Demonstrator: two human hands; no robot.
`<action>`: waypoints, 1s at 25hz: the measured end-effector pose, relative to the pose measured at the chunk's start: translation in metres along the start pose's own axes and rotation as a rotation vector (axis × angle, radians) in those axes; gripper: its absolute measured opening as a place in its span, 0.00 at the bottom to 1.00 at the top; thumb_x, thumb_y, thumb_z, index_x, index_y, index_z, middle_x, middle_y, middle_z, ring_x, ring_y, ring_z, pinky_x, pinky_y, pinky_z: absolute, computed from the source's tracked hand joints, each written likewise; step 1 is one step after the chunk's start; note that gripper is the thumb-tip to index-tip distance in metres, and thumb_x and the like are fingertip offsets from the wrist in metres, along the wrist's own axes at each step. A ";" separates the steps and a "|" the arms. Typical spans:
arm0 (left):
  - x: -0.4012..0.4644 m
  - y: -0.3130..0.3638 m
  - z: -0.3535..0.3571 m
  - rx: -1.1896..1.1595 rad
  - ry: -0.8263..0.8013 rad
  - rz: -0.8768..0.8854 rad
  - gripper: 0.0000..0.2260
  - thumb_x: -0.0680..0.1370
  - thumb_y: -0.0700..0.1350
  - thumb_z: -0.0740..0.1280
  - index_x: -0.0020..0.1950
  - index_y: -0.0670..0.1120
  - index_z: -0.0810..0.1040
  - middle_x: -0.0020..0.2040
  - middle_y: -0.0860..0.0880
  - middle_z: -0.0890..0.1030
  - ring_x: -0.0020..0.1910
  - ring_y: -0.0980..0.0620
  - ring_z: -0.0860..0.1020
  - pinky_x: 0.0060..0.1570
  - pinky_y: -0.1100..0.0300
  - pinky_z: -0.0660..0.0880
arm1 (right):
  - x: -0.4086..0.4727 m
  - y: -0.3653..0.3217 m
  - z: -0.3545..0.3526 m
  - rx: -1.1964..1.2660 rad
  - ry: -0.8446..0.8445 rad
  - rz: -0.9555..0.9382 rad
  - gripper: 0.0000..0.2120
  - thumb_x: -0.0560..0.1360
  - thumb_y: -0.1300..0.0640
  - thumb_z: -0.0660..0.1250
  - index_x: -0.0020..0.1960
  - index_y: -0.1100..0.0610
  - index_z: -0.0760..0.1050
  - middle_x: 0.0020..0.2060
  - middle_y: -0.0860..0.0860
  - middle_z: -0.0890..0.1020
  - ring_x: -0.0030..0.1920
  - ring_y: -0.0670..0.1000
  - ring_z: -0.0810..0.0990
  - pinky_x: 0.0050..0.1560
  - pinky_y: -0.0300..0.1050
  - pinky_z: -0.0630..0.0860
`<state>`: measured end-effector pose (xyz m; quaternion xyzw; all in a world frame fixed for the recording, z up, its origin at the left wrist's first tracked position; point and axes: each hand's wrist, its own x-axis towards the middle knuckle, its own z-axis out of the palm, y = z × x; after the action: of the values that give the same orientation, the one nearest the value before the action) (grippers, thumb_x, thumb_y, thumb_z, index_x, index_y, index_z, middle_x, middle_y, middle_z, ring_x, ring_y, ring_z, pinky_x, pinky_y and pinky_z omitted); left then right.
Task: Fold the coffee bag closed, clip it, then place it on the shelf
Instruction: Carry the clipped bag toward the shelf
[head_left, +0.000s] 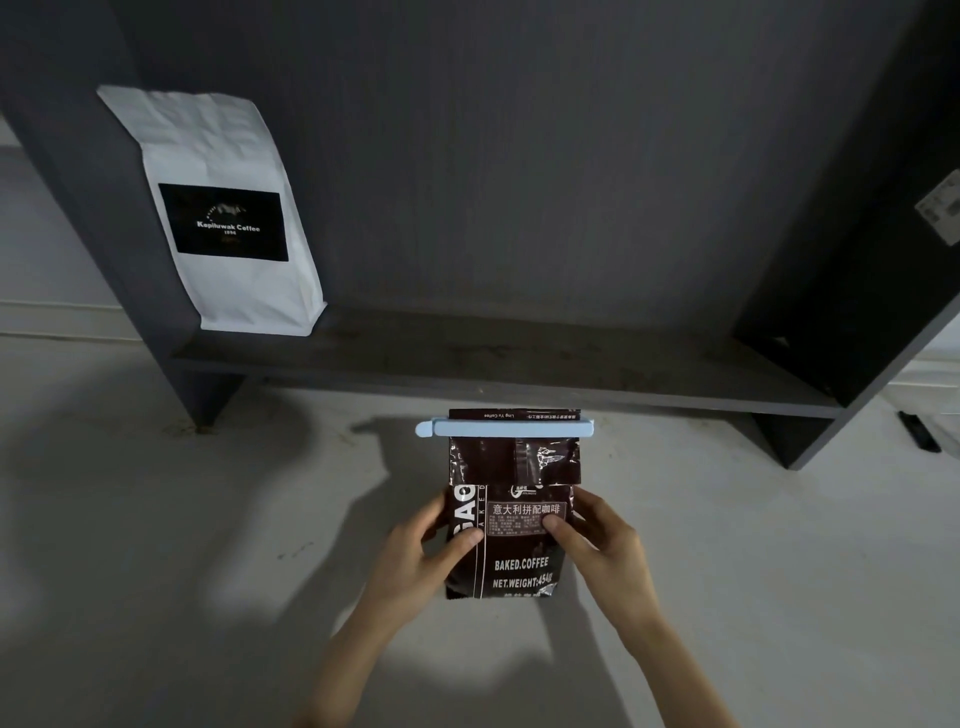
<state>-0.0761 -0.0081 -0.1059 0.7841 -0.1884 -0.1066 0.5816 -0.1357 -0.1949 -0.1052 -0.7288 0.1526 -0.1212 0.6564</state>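
Both bare forearms enter from the lower edge and meet at the coffee bag (511, 525). Left hand (415, 561): fingers closed around the bag's left edge, thumb laid across the front panel. Right hand (605, 543): fingers closed around the bag's right edge, thumb pressed on the printed label.

Coffee bag: dark brown, glossy, white lettering reading "BAKED.COFFEE" and "NET.WEIGHT". It stands upright, front panel facing the camera. Long axis: vertical in the view, bottom edge toward the person, top toward the shelf (519, 364). The pictures do not show whether the bottom rests on the table (182, 545) or is held just above it. The upper part of the bag is folded over.

Clip (504, 428): pale blue bar, clamped across the folded top. Long axis: horizontal, at right angles to the bag's long axis. Both ends project past the bag's sides; the rounded end is at the left. A narrow strip of bag shows above the clip.

Table: pale, matt, faintly marked, crossed by hard shadows of the arms and bag.

Shelf: dark grey unit standing on the table just behind the bag, with a back panel and side panels. A white coffee bag (223, 208) with a black label stands at the left end of the shelf board, well apart from the brown bag. A small dark object (919, 430) lies on the table at far right.
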 end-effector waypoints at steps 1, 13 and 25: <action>-0.001 0.001 -0.001 0.001 0.013 0.007 0.15 0.67 0.58 0.69 0.52 0.64 0.70 0.44 0.79 0.76 0.50 0.75 0.74 0.49 0.80 0.69 | 0.000 -0.002 0.001 -0.006 -0.001 -0.003 0.14 0.69 0.61 0.70 0.51 0.47 0.75 0.50 0.49 0.83 0.52 0.45 0.81 0.45 0.30 0.78; 0.052 0.061 -0.069 0.015 0.204 0.150 0.18 0.71 0.49 0.65 0.51 0.70 0.65 0.39 0.75 0.78 0.43 0.76 0.75 0.44 0.78 0.72 | 0.064 -0.096 0.040 -0.163 -0.025 -0.228 0.09 0.68 0.55 0.71 0.46 0.46 0.75 0.42 0.40 0.81 0.47 0.40 0.81 0.46 0.27 0.76; 0.158 0.088 -0.167 0.263 0.406 0.373 0.16 0.76 0.44 0.61 0.63 0.43 0.70 0.48 0.53 0.78 0.39 0.74 0.76 0.37 0.80 0.72 | 0.179 -0.178 0.118 -0.256 -0.071 -0.444 0.13 0.70 0.53 0.69 0.51 0.58 0.75 0.42 0.45 0.80 0.40 0.37 0.77 0.38 0.18 0.69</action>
<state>0.1163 0.0487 0.0363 0.8097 -0.2216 0.1862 0.5105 0.0857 -0.1385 0.0544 -0.8255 -0.0204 -0.2163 0.5209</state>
